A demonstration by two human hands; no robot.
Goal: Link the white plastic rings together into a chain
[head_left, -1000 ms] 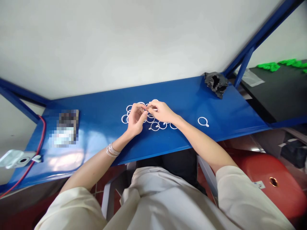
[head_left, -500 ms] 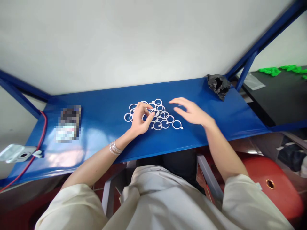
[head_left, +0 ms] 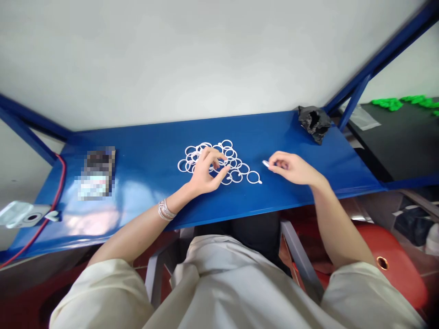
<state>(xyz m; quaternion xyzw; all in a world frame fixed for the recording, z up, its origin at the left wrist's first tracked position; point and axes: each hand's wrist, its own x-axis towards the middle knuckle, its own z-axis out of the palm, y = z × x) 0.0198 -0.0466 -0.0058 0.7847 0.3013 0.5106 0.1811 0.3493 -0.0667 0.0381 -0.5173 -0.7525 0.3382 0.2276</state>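
Observation:
Several thin white rings [head_left: 253,177] with small tabs, like curtain rings, lie overlapping in a flat pile on the blue table [head_left: 151,146]. My left hand [head_left: 208,170] is over the front of the pile, thumb and fingers curved and apart, covering some of the rings. I see nothing held between its fingertips. To the right of the pile, my right hand [head_left: 291,167] pinches a small white piece [head_left: 265,163] between thumb and fingers. Only the end of that piece sticks out, so its full shape is hidden.
A crumpled black plastic bag [head_left: 314,123] sits at the back right of the table. A blurred-out item [head_left: 98,173] lies on the left, near a white camera-like device [head_left: 25,214] and a red cable [head_left: 62,183]. Green items [head_left: 387,104] rest on a black table beyond.
My right hand has moved right, away from the pile, and its outstretched fingers have closed on a small white piece. My left hand has shifted slightly right over the rings.

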